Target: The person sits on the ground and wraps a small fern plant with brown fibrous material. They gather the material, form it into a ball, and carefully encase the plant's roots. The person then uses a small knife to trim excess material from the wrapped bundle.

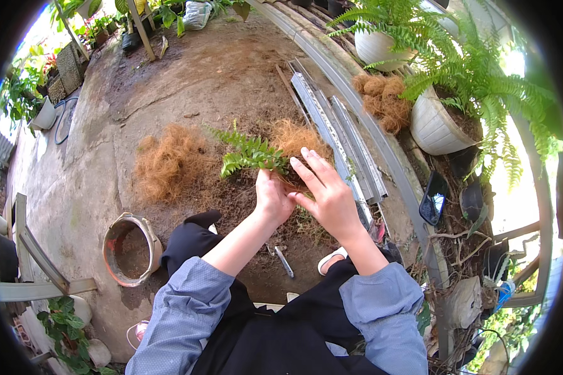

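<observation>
A small green fern (pixel 251 153) points away from me and to the left, its base held in my left hand (pixel 273 196). Thin fibres or roots show beside that hand's fingers. My right hand (pixel 326 194) is just to the right, fingers spread and nothing seen in its grasp; its thumb comes close to the left palm, and I cannot tell if they touch. Beyond the hands lies a tuft of brown coconut fibre (pixel 298 136). A larger heap of the same fibre (pixel 169 161) rests on the ground to the left. Dark loose soil (pixel 234 201) is spread beneath the hands.
An old round pot (pixel 155 243) stands left of my knee. A small metal-bladed tool (pixel 284 262) lies between my feet. Metal channels (pixel 342 140) run along the right. Past them are a fibre pile (pixel 385 101), a white fern pot (pixel 438 124) and a phone (pixel 434 198).
</observation>
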The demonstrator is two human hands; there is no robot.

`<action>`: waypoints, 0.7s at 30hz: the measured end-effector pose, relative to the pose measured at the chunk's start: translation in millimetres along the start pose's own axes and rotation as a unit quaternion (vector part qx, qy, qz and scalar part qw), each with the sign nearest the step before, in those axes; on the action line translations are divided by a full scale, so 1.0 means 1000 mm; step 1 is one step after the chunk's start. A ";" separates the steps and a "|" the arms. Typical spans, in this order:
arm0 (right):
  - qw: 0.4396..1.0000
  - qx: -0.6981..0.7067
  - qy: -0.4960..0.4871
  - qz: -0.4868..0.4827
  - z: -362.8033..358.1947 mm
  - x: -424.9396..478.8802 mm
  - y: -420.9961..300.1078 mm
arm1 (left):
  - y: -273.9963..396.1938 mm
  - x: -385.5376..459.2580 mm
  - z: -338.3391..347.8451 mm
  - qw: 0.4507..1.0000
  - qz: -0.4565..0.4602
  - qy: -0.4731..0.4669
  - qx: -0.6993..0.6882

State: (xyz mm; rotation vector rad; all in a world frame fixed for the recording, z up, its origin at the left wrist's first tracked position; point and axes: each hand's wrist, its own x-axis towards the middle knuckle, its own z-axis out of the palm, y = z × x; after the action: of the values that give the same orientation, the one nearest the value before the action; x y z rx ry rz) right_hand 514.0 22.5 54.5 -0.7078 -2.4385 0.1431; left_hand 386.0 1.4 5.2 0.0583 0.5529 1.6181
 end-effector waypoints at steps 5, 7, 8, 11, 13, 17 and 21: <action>0.999 -0.003 0.031 0.020 0.005 0.001 0.000 | -0.007 0.009 -0.015 0.996 -0.005 -0.045 -0.073; 0.999 -0.003 0.045 0.012 0.004 0.001 0.000 | -0.006 0.008 -0.017 0.988 -0.016 -0.111 -0.107; 0.999 -0.003 0.051 0.008 0.003 0.002 0.001 | -0.005 0.007 -0.019 0.982 -0.021 -0.143 -0.118; 0.996 0.046 0.074 0.026 0.002 0.002 0.006 | -0.002 0.003 -0.019 0.960 -0.043 -0.243 -0.136; 0.993 0.075 0.089 0.031 0.003 0.003 0.010 | 0.000 0.003 -0.018 0.951 -0.051 -0.277 -0.124; 0.984 0.136 0.103 0.055 0.003 0.003 0.018 | 0.002 0.004 -0.019 0.946 -0.058 -0.310 -0.070; 0.945 0.256 0.047 0.199 -0.004 0.002 0.019 | 0.005 -0.004 -0.010 0.974 -0.043 -0.218 0.047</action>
State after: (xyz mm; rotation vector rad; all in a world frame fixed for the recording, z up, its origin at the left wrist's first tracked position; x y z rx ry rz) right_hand 523.3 39.5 54.3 -0.9217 -2.0047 0.8473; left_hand 378.1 -5.6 -0.9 0.4436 0.2859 1.4353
